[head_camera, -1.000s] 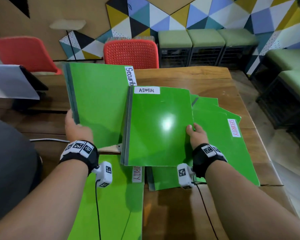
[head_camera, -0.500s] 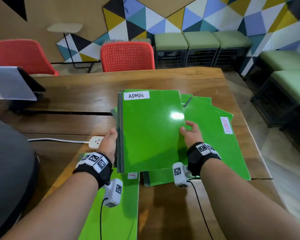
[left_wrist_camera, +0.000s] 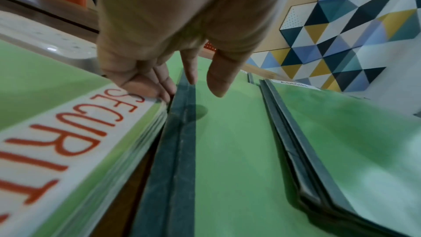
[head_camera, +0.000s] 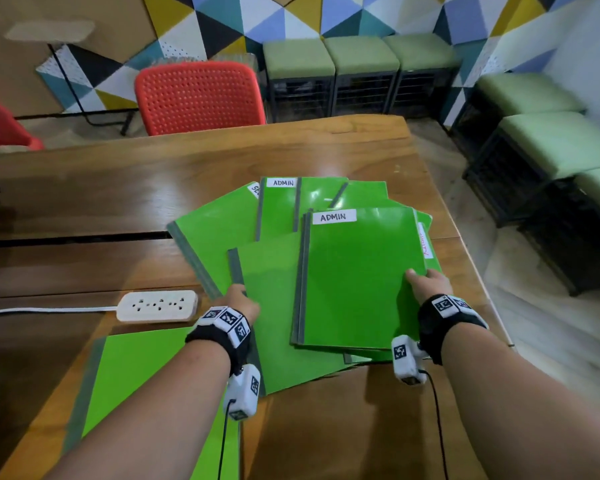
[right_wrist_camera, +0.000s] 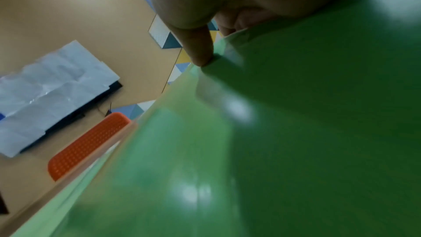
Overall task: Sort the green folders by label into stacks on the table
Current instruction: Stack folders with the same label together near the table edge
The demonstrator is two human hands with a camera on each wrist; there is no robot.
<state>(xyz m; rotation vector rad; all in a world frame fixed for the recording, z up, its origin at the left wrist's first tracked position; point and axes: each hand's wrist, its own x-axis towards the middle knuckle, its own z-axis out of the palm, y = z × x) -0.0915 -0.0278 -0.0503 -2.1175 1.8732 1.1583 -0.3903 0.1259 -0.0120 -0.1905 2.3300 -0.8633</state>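
Several green folders are spread in a loose, overlapping pile (head_camera: 274, 306) on the wooden table (head_camera: 153, 188). The top folder (head_camera: 361, 278), labelled ADMIN (head_camera: 333, 216), is gripped at its right edge by the right hand (head_camera: 426, 282); in the right wrist view the thumb is pressed on the cover while the fingers seem to be tucked beneath, though blur leaves this uncertain. A second folder marked ADMIN (head_camera: 283, 182) is seen farther back in the pile. The left hand (head_camera: 239, 301) is laid at the grey spine (left_wrist_camera: 177, 150) of an unlabelled-looking folder, its fingers (left_wrist_camera: 157, 82) extended downward and relaxed, nothing being pinched. A separate green folder (head_camera: 136, 382) is placed nearer the person, left of the pile, and its label reads SECURITY (left_wrist_camera: 68, 141) in the left wrist view. A white power strip (head_camera: 157, 305) is set just beside the pile, and a red chair (head_camera: 198, 97) is stood behind the table.
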